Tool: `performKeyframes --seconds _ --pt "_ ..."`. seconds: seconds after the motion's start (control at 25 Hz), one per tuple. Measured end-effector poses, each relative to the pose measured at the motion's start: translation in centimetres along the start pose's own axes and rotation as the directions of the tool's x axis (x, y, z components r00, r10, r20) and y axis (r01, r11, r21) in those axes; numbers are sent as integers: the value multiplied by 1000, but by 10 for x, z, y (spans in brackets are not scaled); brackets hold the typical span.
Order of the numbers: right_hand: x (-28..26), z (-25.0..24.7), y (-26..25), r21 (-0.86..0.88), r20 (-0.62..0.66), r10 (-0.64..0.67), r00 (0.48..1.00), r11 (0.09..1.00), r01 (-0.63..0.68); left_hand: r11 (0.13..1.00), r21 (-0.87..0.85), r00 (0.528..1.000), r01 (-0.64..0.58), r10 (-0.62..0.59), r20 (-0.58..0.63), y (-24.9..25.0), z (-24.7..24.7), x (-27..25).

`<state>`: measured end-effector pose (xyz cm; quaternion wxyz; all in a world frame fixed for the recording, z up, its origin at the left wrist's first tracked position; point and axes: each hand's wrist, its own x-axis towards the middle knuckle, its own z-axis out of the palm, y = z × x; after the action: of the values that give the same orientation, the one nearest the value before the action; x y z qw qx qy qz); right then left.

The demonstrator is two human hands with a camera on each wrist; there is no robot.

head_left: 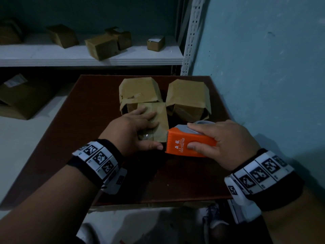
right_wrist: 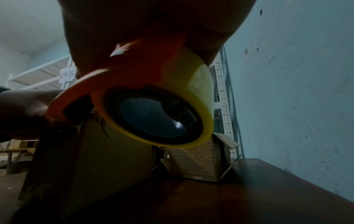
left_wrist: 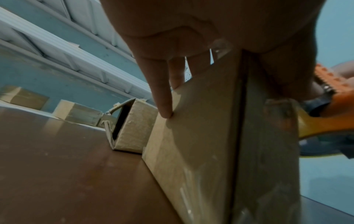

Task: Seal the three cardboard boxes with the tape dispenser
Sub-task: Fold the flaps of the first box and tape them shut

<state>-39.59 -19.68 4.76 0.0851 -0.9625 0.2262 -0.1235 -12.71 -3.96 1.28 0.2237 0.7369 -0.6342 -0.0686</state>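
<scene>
Three brown cardboard boxes stand on a dark brown table [head_left: 84,138]. My left hand [head_left: 149,129] lies flat on top of the near box [head_left: 159,113], fingers straight and thumb along its near edge. In the left wrist view, the fingers [left_wrist: 162,98] press on this box [left_wrist: 201,136]. My right hand [head_left: 191,136] grips the orange tape dispenser [head_left: 177,147], whose toothed end meets the near box's right edge beside the left thumb. Its yellowish tape roll [right_wrist: 159,106] fills the right wrist view. The back left box [head_left: 139,90] and back right box [head_left: 188,95] have loose flaps.
A white shelf [head_left: 91,57] behind the table carries several more cardboard boxes. A larger box [head_left: 21,97] lies on the floor at the left. A blue wall [head_left: 263,67] runs close along the table's right side. Shoes [head_left: 212,219] show below the near edge.
</scene>
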Motion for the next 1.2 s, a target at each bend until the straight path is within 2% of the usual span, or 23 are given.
performKeyframes --seconds 0.2,0.36,0.48,0.56,0.68,1.0,1.2 --pt "-5 -7 15 24 7 45 999 999 -45 1000 -21 1000 0 0 -28 3 1 -1" --pt "-9 -12 24 55 -2 83 997 995 -83 999 -34 999 34 -34 -6 9 -3 -2" --pt "-6 -9 22 15 -4 47 999 999 -47 989 -27 989 147 -147 28 26 -9 -2" --pt "-6 -8 20 -19 -7 31 1000 999 -31 977 44 978 209 -210 14 36 -6 -2" --pt "-6 -5 21 -26 -16 27 1000 999 -27 966 142 976 215 -210 -51 39 5 1" --pt "-7 -10 22 -83 -67 38 997 996 -44 975 147 982 169 -154 -110 36 10 1" --pt "3 -8 6 -170 25 122 992 979 -116 972 160 982 170 -153 -111 37 11 1"
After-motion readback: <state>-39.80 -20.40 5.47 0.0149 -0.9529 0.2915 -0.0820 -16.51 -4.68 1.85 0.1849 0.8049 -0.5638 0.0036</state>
